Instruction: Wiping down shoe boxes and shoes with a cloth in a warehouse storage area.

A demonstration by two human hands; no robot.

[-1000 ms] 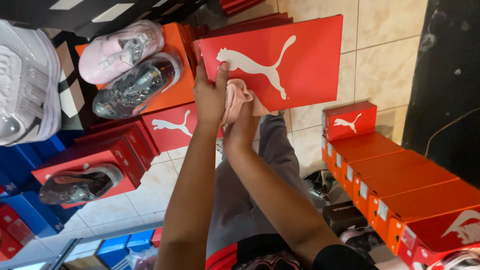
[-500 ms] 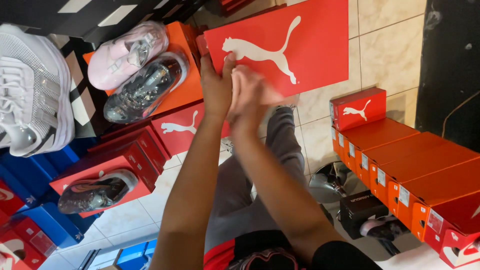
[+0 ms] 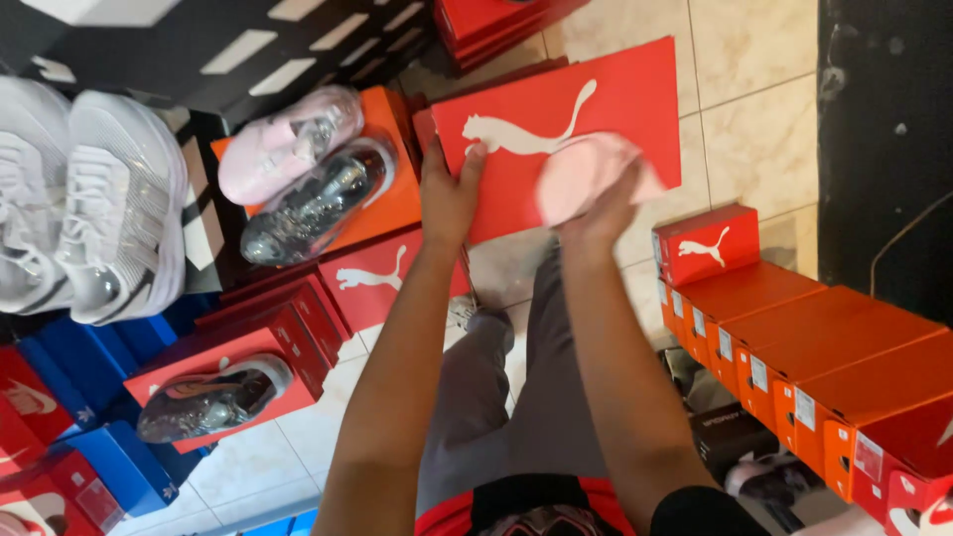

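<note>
Now | left hand (image 3: 449, 199) grip holds red box (image 3: 556, 129) | right hand (image 3: 596, 213) moved pink cloth (image 3: 586, 174) rightward, gripping it

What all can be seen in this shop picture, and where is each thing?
Red shoebox: one, red with a white animal shape, held up at top centre.
Pink cloth: one, pink, pressed against the box front.
Pink shoe: one, on an orange box at upper left.
Silver-grey shoe: one, beside the pink shoe.
White shoes: two, far left.
Dark grey shoe: one, on a red box at lower left.
Orange-red boxes: a row, several, at right.
Blue boxes: a few, lower left.
Tiled floor: beige.
Left hand: grips the box's left edge.
Right hand: holds the cloth.
</note>
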